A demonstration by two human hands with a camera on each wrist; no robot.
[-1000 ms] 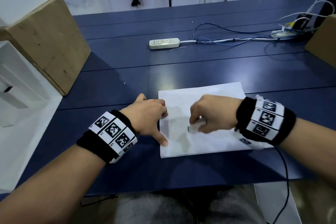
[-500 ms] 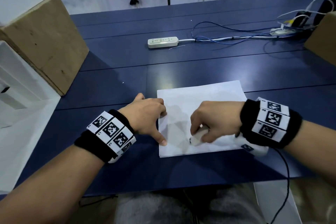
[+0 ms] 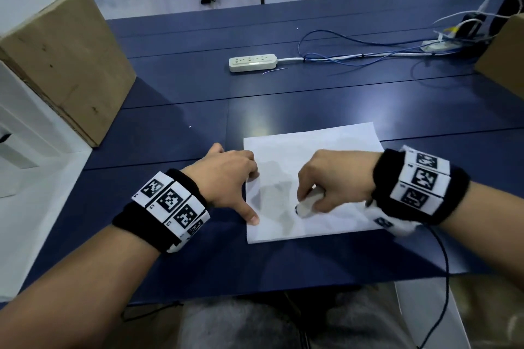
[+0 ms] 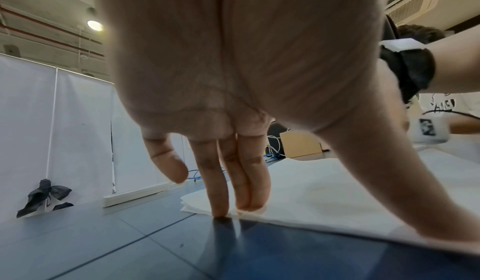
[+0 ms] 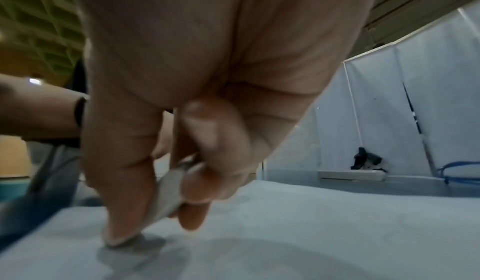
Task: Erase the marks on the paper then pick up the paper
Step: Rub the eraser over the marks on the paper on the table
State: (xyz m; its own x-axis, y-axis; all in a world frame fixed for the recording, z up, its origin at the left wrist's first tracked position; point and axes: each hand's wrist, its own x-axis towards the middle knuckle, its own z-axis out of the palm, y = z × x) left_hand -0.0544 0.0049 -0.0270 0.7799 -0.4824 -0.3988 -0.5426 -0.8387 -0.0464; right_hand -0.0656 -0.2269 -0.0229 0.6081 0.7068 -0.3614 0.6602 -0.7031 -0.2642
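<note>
A white sheet of paper [image 3: 312, 147] lies flat on the dark blue table [image 3: 175, 88], near its front edge. My left hand [image 3: 226, 178] presses straight fingers and thumb on the sheet's left edge; the left wrist view shows the fingertips [image 4: 221, 210] at the paper [image 4: 324, 192] border. My right hand [image 3: 331, 178] pinches a white eraser [image 3: 307, 204] and holds its tip on the lower middle of the sheet. In the right wrist view, blurred, thumb and fingers grip the eraser [image 5: 166, 198] against the paper [image 5: 311, 233]. No marks show clearly.
A cardboard box [image 3: 65, 65] stands at the left, another box [image 3: 504, 59] at the right edge. A white power strip [image 3: 252, 62] with blue cables [image 3: 354, 48] lies farther back. A black cord [image 3: 445, 263] hangs from my right wrist over the front edge.
My right hand has slid the eraser down and slightly right on the sheet over the last second. The left hand has stayed pressed on the paper's left edge.
</note>
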